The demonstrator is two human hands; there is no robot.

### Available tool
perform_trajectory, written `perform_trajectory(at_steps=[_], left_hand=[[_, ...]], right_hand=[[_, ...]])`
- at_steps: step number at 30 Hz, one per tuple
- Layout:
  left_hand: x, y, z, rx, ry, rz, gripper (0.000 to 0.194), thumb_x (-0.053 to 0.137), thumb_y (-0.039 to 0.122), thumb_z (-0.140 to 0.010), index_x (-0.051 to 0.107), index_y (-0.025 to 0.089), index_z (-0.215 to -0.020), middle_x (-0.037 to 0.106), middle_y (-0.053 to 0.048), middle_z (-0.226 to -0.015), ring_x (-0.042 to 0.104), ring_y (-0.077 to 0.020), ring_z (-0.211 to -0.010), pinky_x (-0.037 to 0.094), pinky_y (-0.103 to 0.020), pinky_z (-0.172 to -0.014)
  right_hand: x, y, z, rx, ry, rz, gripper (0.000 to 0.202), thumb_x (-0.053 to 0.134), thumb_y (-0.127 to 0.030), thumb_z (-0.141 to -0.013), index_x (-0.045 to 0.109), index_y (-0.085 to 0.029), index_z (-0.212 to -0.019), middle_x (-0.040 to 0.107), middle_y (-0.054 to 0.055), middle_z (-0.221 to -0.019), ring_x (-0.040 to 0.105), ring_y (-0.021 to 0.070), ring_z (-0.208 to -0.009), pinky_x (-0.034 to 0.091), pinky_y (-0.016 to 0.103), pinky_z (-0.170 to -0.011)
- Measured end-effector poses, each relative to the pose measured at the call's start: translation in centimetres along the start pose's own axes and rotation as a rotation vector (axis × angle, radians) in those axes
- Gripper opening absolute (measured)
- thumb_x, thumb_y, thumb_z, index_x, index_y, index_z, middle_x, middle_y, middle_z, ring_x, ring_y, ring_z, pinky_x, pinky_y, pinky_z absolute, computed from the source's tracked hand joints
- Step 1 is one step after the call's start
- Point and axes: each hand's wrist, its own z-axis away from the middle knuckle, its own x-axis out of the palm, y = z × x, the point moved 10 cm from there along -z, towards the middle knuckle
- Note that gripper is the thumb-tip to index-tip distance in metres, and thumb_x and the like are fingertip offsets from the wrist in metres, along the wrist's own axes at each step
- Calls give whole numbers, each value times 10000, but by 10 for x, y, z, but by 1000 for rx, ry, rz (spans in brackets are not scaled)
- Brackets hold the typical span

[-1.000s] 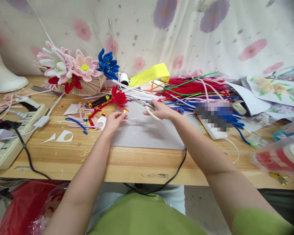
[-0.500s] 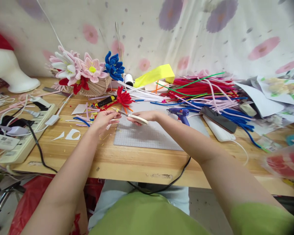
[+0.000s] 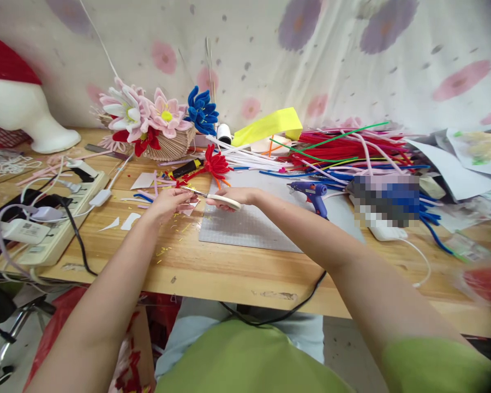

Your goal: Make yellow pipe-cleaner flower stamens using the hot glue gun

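My right hand is closed around the white handles of a pair of scissors, above the grey cutting mat. The blades point left, to the fingertips of my left hand. My left fingers are pinched together at the blade tips; whatever they hold is too small to make out. Short yellow scraps lie on the wood below this hand. Just behind the scissors rests a red pipe-cleaner flower, with orange stems beneath it.
A blue glue gun lies on the mat's right part. Bundled pipe cleaners fill the back right. Finished flowers stand at the back left, near a power strip with cables. A black cord hangs over the front edge.
The whole view has shifted, so the table things appear further right. My left hand and the scissors stay close together, the blades still at the fingertips. More yellow scraps show on the table.
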Motion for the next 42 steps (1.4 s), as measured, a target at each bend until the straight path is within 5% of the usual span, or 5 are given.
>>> perform_trajectory(at_steps=[12,20,26,32,42], left_hand=[[-4,6,-1,-46,39,16,197,764,204,-572,687,97,-718,690,-73,-715,646,-137,-678,524,-224,-603],[-3,6,-10,-31,105,-77,273,792,311,-539,678,117,-694,704,-83,-735,629,-134,-590,481,-219,-515],[17,11,-9,79,36,-80,333,794,379,-520,677,124,-698,700,-64,-733,642,-144,-672,517,-259,-647],[43,19,-7,146,6,-110,380,790,424,-490,668,122,-687,688,-58,-725,644,-170,-731,530,-295,-693],[82,9,-14,182,-22,-211,380,764,459,-514,656,134,-678,680,-55,-681,593,-137,-618,499,-283,-639]], right_hand=[[-10,-1,-7,-43,138,94,499,560,-635,-738,454,-154,-658,444,-44,-539,415,41,-416,349,173,-386],[-31,3,7,-43,242,199,473,530,-618,-772,464,-163,-662,488,-30,-543,462,62,-451,360,195,-455],[-82,15,46,11,561,245,424,545,-590,-766,540,-167,-781,548,-10,-614,516,103,-554,386,221,-558],[-144,49,90,203,838,237,341,653,-375,-719,561,-137,-945,629,74,-896,561,149,-758,427,257,-681],[-186,72,53,426,886,634,258,569,-208,-762,597,-78,-983,627,207,-1078,596,279,-991,446,320,-815]])
